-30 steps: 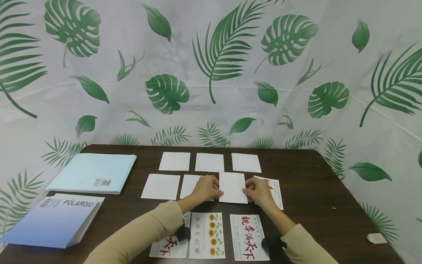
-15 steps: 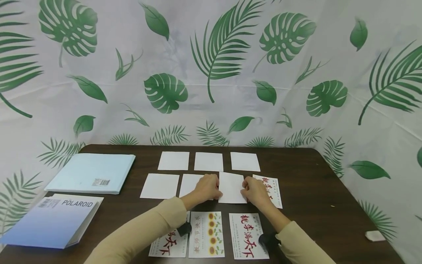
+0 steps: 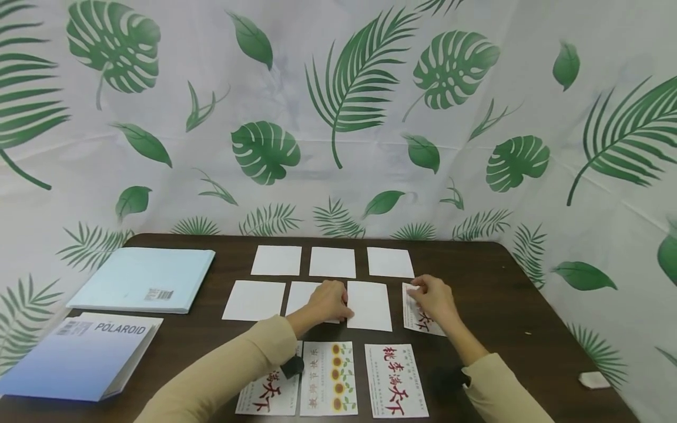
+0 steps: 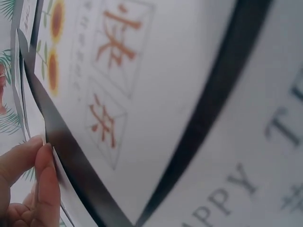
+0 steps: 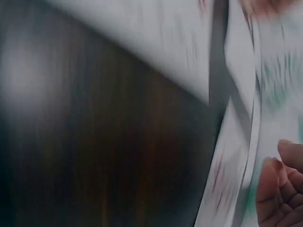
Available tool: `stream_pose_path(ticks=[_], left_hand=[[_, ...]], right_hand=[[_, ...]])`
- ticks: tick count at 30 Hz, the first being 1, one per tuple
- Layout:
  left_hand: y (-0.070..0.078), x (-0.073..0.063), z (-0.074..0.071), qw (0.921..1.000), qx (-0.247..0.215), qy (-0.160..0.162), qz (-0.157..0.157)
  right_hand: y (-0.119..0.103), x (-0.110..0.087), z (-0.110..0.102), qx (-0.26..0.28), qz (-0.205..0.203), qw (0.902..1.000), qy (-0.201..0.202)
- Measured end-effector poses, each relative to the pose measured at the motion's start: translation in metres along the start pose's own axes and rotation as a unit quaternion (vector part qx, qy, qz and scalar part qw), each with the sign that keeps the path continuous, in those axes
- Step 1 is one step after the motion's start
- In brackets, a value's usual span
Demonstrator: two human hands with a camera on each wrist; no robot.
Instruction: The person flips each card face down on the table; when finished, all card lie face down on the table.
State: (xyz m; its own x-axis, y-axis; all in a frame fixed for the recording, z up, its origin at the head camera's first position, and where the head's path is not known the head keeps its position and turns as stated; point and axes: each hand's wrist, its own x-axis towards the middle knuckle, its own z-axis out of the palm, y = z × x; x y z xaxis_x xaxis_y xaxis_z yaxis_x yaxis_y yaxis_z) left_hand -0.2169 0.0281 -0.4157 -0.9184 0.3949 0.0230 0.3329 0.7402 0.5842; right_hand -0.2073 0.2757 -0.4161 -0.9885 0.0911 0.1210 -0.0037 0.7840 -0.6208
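My left hand (image 3: 327,301) pinches the left edge of a blank white card (image 3: 370,306) in the middle row on the table. In the left wrist view its thumb and index fingertips meet at the card's edge. To the right, my right hand (image 3: 436,298) is over a card with red lettering (image 3: 416,314), partly covering it. The right wrist view shows the thumb and fingers of that hand (image 5: 281,187) apart and loosely bent, with nothing between them. Nearer me lie a sunflower card (image 3: 329,379) and two red-lettered cards, one (image 3: 395,382) beside it and one (image 3: 267,396) partly under my left sleeve.
Three blank cards (image 3: 332,262) form the back row. Another blank card (image 3: 254,300) lies left in the middle row, beside one (image 3: 302,296) partly behind my left hand. A light blue folder (image 3: 143,279) and a POLAROID folder (image 3: 74,355) lie left. A small white object (image 3: 595,380) sits near the right edge.
My right hand has let go of the blank card's right edge and moved right, over the red-lettered card. The blank card now lies flatter; my left hand stays at its left edge.
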Motion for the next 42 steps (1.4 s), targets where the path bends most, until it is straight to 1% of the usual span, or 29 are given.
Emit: stream_pose_path(ticks=[1,3,4,6,8,10,13,16,17,19,21,24,28,29,31,32,33,36,37,39,40,42], left_hand=[[0.000,0.000,0.000,1.0000,-0.001,0.000,0.000],[0.000,0.001,-0.002,1.0000,-0.007,-0.002,-0.001],[0.000,0.002,-0.002,0.9999,-0.017,-0.005,-0.002],[0.001,0.003,-0.004,0.9995,-0.032,-0.004,0.000],[0.003,0.006,-0.004,0.9987,-0.051,0.001,0.004],[0.007,0.011,-0.002,0.9967,-0.081,-0.002,0.005],[0.017,0.020,0.003,0.9902,-0.138,-0.015,-0.013],[0.027,0.029,0.010,0.9796,-0.195,-0.028,-0.038],[0.030,0.031,0.012,0.9756,-0.212,-0.029,-0.048],[0.036,0.035,0.017,0.9682,-0.242,-0.028,-0.056],[0.041,0.039,0.022,0.9621,-0.264,-0.027,-0.062],[0.048,0.044,0.028,0.9565,-0.285,-0.022,-0.059],[0.058,0.052,0.033,0.9494,-0.307,-0.016,-0.066],[0.059,0.054,0.035,0.9466,-0.315,-0.015,-0.069],[0.062,0.059,0.037,0.9459,-0.316,-0.016,-0.070],[0.062,0.061,0.039,0.9478,-0.311,-0.016,-0.068],[0.061,0.064,0.043,0.9508,-0.304,-0.011,-0.057],[0.062,0.070,0.048,0.9582,-0.282,0.000,-0.050],[0.062,0.072,0.050,0.9590,-0.279,0.006,-0.050],[0.062,0.075,0.053,0.9584,-0.280,0.022,-0.053],[0.065,0.074,0.053,0.9568,-0.283,0.024,-0.064],[0.066,0.076,0.056,0.9536,-0.291,0.035,-0.069]], right_hand=[[0.009,0.002,-0.007,-0.004,0.012,0.9999,0.008],[0.027,0.005,-0.019,-0.007,0.035,0.9994,0.007],[0.036,0.006,-0.023,-0.010,0.046,0.9989,-0.001],[0.049,0.007,-0.029,-0.009,0.065,0.9975,-0.029],[0.057,0.010,-0.032,-0.013,0.076,0.9955,-0.056],[0.061,0.013,-0.034,-0.023,0.079,0.9938,-0.074],[0.062,0.018,-0.037,-0.034,0.073,0.9924,-0.093],[0.063,0.022,-0.039,-0.028,0.053,0.9929,-0.103],[0.064,0.023,-0.039,-0.025,0.042,0.9935,-0.103],[0.066,0.023,-0.038,-0.021,0.028,0.9945,-0.098],[0.068,0.023,-0.036,-0.019,0.011,0.9956,-0.091],[0.071,0.021,-0.033,-0.015,-0.008,0.9969,-0.077],[0.073,0.022,-0.032,0.007,-0.048,0.9966,-0.067],[0.073,0.022,-0.032,0.014,-0.057,0.9961,-0.066],[0.074,0.024,-0.032,0.024,-0.075,0.9949,-0.063],[0.074,0.024,-0.032,0.029,-0.083,0.9941,-0.064],[0.074,0.025,-0.032,0.033,-0.087,0.9936,-0.063],[0.074,0.027,-0.032,0.042,-0.093,0.9932,-0.056],[0.074,0.027,-0.032,0.045,-0.095,0.9930,-0.054],[0.074,0.027,-0.032,0.049,-0.091,0.9934,-0.048],[0.073,0.027,-0.032,0.051,-0.086,0.9940,-0.045],[0.073,0.026,-0.031,0.051,-0.072,0.9954,-0.039]])
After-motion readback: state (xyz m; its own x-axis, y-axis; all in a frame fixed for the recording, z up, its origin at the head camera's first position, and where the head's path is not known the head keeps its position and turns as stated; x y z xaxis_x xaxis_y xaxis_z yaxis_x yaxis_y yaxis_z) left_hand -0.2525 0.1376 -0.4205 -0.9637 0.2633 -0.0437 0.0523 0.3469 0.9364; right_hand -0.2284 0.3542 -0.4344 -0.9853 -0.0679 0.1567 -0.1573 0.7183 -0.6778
